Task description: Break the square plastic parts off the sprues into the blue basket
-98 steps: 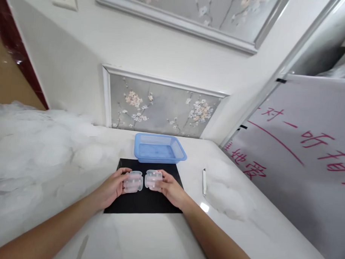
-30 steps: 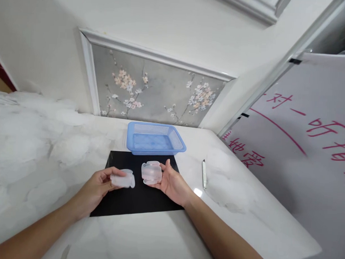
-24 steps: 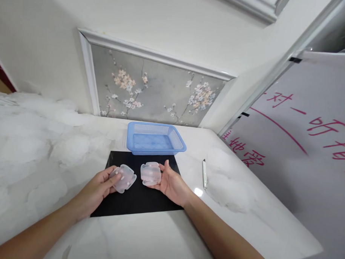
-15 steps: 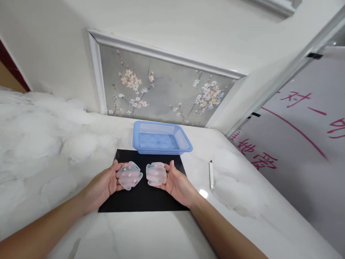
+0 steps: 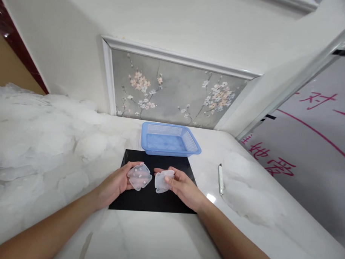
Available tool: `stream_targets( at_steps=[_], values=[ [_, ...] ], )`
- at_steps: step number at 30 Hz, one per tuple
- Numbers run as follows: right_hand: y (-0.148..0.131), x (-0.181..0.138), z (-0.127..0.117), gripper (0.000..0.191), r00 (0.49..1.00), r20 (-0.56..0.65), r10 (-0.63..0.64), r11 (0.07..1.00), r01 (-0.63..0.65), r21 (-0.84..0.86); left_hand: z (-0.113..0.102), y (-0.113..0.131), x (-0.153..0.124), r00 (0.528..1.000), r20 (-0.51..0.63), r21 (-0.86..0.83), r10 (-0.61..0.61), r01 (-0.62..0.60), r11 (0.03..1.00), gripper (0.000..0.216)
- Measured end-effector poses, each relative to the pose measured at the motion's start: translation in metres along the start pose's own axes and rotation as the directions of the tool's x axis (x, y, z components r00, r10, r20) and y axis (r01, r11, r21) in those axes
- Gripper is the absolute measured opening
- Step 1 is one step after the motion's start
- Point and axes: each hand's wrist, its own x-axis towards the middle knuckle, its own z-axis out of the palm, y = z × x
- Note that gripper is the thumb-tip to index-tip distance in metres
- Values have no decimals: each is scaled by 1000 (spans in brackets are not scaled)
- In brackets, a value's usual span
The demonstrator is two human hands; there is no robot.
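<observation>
My left hand [image 5: 118,182] holds a translucent plastic piece [image 5: 139,176] with small white dots, tilted up toward me, fingers curled under it. My right hand [image 5: 180,184] grips a second translucent plastic piece [image 5: 161,182], thumb on top. Both pieces hover just above a black mat [image 5: 151,195] on the white marble counter, almost touching each other. A blue mesh basket [image 5: 189,143] stands just beyond the mat.
A white pen-like tool [image 5: 221,179] lies right of the mat. Heaps of translucent plastic pieces [image 5: 33,139] cover the counter's left side, with a smaller pile [image 5: 252,200] on the right. A whiteboard [image 5: 310,138] with red writing leans at the right.
Both hands lifted the two pieces off the mat and turned them. The left piece tilted up to show its dotted face; the right hand rolled over its piece. The camera shifted slightly.
</observation>
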Motion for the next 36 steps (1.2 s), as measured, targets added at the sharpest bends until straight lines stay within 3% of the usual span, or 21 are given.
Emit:
stream_targets(
  at_steps=[5,7,9,11,13,14,16,18,20,21,24,26,28,31,33,36],
  values=[
    [10,11,30,40,986,-93,-136,938,98,-332,7,3,-14,986,157,273,48,-90,958,58],
    [0,19,31,36,955,-184,-234,910,148,-387,-5,22,-29,988,152,536,40,-116,837,70],
    [-21,33,23,37,872,-286,-398,866,254,-431,-30,49,-50,995,100,774,14,-87,627,69],
    [-48,51,8,41,746,-360,-560,765,299,-570,-62,73,-69,996,-38,879,78,-4,477,57],
    [-69,68,-4,41,667,-360,-653,602,168,-780,-93,86,-83,964,-246,893,103,184,410,63],
    [-75,74,-7,40,630,-316,-709,487,114,-866,-106,88,-86,947,-313,883,78,260,391,67],
    [-73,78,-1,31,609,-163,-776,284,106,-953,-122,85,-86,939,-341,871,33,303,388,68],
    [-56,77,20,19,669,-11,-744,210,218,-953,-127,78,-82,951,-309,867,-16,288,406,62],
    [-29,77,51,16,792,160,-589,228,352,-908,-125,72,-78,964,-259,867,-56,258,426,51],
    [-16,80,69,19,826,247,-507,218,400,-890,-123,71,-77,971,-227,869,-71,235,436,45],
    [15,106,122,42,859,399,-320,155,463,-873,-116,76,-77,989,-110,868,-94,142,477,30],
    [25,135,150,64,912,341,-230,137,377,-916,-111,83,-80,994,-31,853,-108,82,515,26],
    [28,166,172,73,952,272,-143,157,293,-943,-104,89,-83,989,49,830,-138,37,557,26],
    [24,200,189,61,961,249,-120,199,269,-942,-95,96,-87,970,156,782,-186,-6,624,22],
    [19,206,190,48,957,253,-142,233,280,-931,-91,100,-89,961,206,747,-184,-34,664,22],
    [9,184,168,44,953,229,-198,278,279,-919,-89,104,-89,962,249,691,-110,-97,717,29]
  ],
)
